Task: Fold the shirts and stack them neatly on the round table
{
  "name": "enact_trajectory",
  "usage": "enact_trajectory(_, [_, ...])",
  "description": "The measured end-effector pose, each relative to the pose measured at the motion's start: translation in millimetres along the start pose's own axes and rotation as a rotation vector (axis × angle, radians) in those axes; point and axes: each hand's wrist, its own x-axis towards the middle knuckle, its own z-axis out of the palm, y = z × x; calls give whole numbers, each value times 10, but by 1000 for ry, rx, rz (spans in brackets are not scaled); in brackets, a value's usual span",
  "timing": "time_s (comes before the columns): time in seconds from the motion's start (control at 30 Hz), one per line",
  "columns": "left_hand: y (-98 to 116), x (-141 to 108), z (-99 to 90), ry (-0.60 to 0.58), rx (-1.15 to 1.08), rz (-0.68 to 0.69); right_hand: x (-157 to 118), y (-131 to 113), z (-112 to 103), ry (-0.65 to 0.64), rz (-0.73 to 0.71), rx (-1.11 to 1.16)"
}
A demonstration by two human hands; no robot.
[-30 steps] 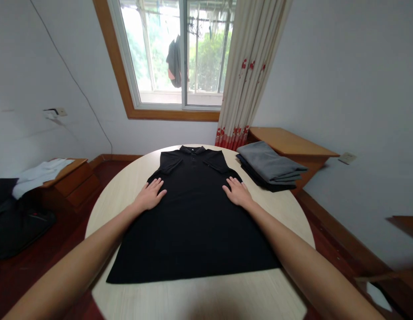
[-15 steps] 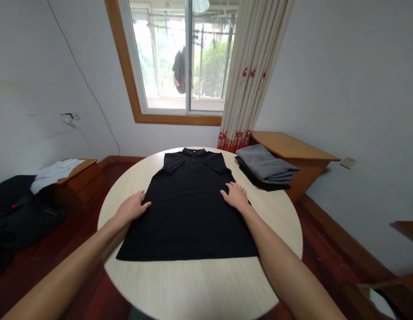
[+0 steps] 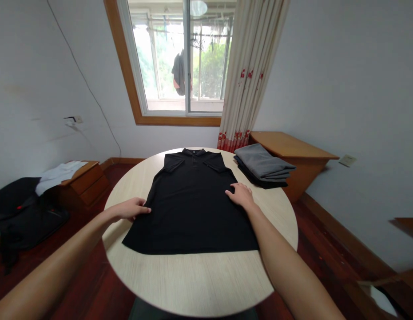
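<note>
A black short-sleeved polo shirt (image 3: 193,204) lies spread on a round pale table (image 3: 180,284), collar toward the window and hem toward me. My left hand (image 3: 135,209) pinches the shirt's left side edge between thumb and fingers, and the hem corner below it is slightly lifted. On the opposite side edge rests my right hand (image 3: 241,194), its fingers apart and a little curled, touching the cloth. Right of the collar sits a stack of folded gray and black clothes (image 3: 264,164).
Behind the table's right side stands a wooden desk (image 3: 289,144) beside a long curtain (image 3: 249,75). At the left are a small wooden cabinet (image 3: 89,186) with white cloth (image 3: 60,175) on it and a black bag (image 3: 29,213) on the floor.
My left hand has closed on the shirt's left edge, and the lower left corner has risen and shifted inward. My right hand has slid slightly outward.
</note>
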Motion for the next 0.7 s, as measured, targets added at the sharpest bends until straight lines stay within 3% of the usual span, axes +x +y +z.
enact_trajectory(0.13, [370,-68,53,46,-148,111,-17,-21,-29,17,-11,6])
enact_trajectory(0.23, [654,-122,395,10,-159,252,-49,-86,-78,54,-60,28])
enact_trajectory(0.3, [784,-133,668,-157,-110,247,-90,-168,-121,85,-136,77])
enact_trajectory(0.37, [851,-70,839,-404,-31,233,-151,-291,-161,80,-255,168])
enact_trajectory(0.43, [875,119,820,-578,31,251,-235,-456,-191,20,-373,293])
enact_trajectory(0.47, [878,270,734,-589,42,270,-285,-552,-199,-33,-419,359])
enact_trajectory(0.5, [879,457,606,-541,41,288,-339,-652,-203,-98,-449,421])
enact_trajectory(0.53, [879,671,445,-417,30,305,-395,-752,-203,-175,-468,475])
enact_trajectory(0.63, [877,1384,-101,61,149,259,-567,-1018,-194,-352,-505,534])
enact_trajectory(0.7, [870,1807,-413,342,365,192,-664,-1138,-195,-385,-514,506])
